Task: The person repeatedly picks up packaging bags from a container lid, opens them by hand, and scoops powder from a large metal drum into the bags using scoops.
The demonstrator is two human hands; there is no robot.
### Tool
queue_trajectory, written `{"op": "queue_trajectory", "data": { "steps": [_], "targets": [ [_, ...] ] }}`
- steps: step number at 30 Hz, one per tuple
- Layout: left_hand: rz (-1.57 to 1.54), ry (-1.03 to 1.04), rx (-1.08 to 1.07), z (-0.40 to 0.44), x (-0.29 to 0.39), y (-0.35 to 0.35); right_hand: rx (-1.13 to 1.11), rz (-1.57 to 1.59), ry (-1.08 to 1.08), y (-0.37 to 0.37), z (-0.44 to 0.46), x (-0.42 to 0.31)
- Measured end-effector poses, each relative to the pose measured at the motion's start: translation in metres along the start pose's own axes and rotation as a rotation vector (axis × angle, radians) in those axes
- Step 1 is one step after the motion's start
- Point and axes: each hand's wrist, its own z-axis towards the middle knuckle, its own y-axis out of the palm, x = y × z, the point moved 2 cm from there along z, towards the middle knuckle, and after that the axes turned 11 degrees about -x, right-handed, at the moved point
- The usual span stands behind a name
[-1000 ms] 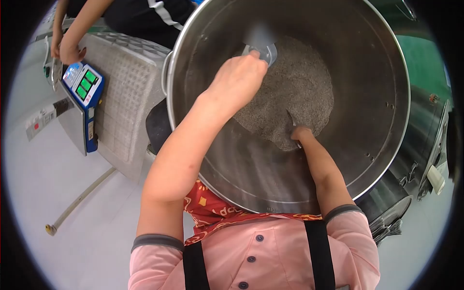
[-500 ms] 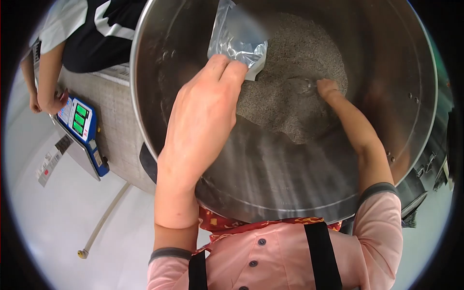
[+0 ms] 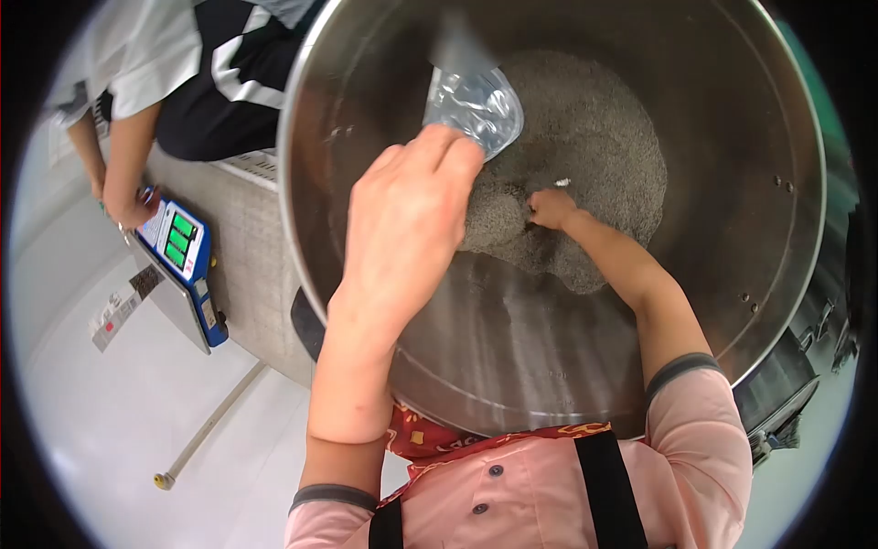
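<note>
My left hand (image 3: 407, 215) is closed on the edge of a clear plastic pouch (image 3: 480, 105), held over the left part of a large steel pot (image 3: 521, 357). Grey-brown granules (image 3: 608, 137) cover much of the pot's floor. Inside the pot, my right hand (image 3: 551, 209) is closed round the handle of a scoop, of which only a shiny bit of metal shows. To its left, just below the pouch, lies a paler heap of granules (image 3: 494, 220); the scoop's bowl cannot be made out there.
At the left, a person's hand (image 3: 133, 209) touches a blue scale (image 3: 183, 245) with lit green displays, beside a pale grey platform (image 3: 251, 265). A hose-like rod (image 3: 215, 423) lies on the floor. Metal equipment (image 3: 777, 384) stands at the lower right.
My right hand has moved left and down through the granules, close to the pouch. Over the last second, my left hand has come nearer the camera. The view has shifted.
</note>
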Motion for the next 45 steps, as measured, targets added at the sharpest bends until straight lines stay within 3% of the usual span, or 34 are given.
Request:
{"op": "queue_trajectory", "data": {
  "steps": [8,11,16,19,23,25,26,33,40,45],
  "targets": [
    [0.098,-0.004,0.158,-0.004,-0.012,0.012,0.18,-0.124,-0.115,-0.064,-0.069,-0.057],
    [0.077,0.013,0.31,-0.005,-0.022,0.038,0.2,-0.183,-0.183,-0.073,-0.095,-0.058],
    [0.09,0.025,0.365,-0.016,-0.015,0.056,0.103,-0.189,-0.287,-0.069,-0.152,-0.05],
    [0.075,0.021,0.296,-0.027,-0.005,0.065,0.056,-0.176,-0.318,-0.079,-0.195,-0.047],
    [0.134,0.023,0.079,-0.037,0.014,0.088,0.088,-0.257,-0.159,-0.108,-0.274,-0.069],
    [0.214,0.083,-0.028,-0.05,0.035,0.082,0.2,-0.263,-0.192,-0.121,-0.298,-0.058],
    [0.227,0.096,-0.03,-0.041,0.03,0.101,0.219,-0.228,-0.181,-0.126,-0.297,-0.033],
    [0.247,0.321,-0.053,-0.041,0.044,0.118,0.317,-0.154,-0.012,-0.163,-0.351,-0.049],
    [0.231,0.366,-0.068,-0.048,0.053,0.109,0.276,-0.496,0.26,-0.187,-0.336,-0.076],
    [0.201,0.357,-0.067,-0.049,0.056,0.102,0.206,-0.669,0.267,-0.189,-0.327,-0.107]
  ]
}}
